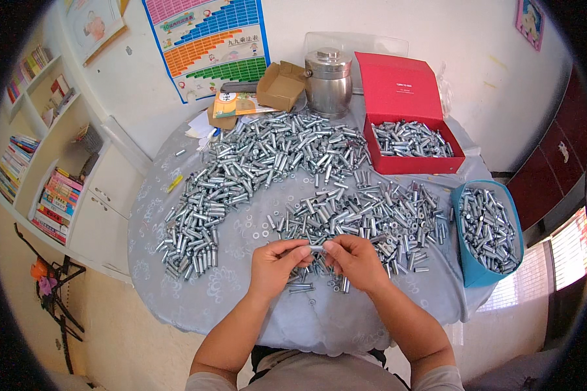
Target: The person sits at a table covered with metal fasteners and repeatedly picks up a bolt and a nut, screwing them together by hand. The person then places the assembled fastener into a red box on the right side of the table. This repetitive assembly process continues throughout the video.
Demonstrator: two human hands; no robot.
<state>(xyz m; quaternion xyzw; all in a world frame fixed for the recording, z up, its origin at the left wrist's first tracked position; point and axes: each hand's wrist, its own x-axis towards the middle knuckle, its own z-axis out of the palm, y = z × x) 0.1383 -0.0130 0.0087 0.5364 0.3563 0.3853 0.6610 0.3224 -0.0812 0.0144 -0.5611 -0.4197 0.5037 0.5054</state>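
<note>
A small silvery metal sleeve (pixel 316 248), perhaps part of an expansion bolt, spans the gap between my hands. The thumb and fingers of my left hand (pixel 272 264) pinch one end. My right hand (pixel 359 262) is closed on the other end; its fingertips partly hide the piece. Just beyond my hands lies a heap of loose metal sleeves (pixel 346 210) with washers and nuts among them. A larger pile of bolts with sleeves (pixel 274 151) curves across the back and left of the table. Several flat washers (pixel 261 231) lie between the two heaps.
A red open-lidded box (pixel 416 165) full of metal parts stands at the back right. The teal bin (pixel 486 279) at the right edge also holds them. Behind are a steel canister (pixel 329 85) and a cardboard box (pixel 281 88). A yellow pen-like object (pixel 175 183) lies left.
</note>
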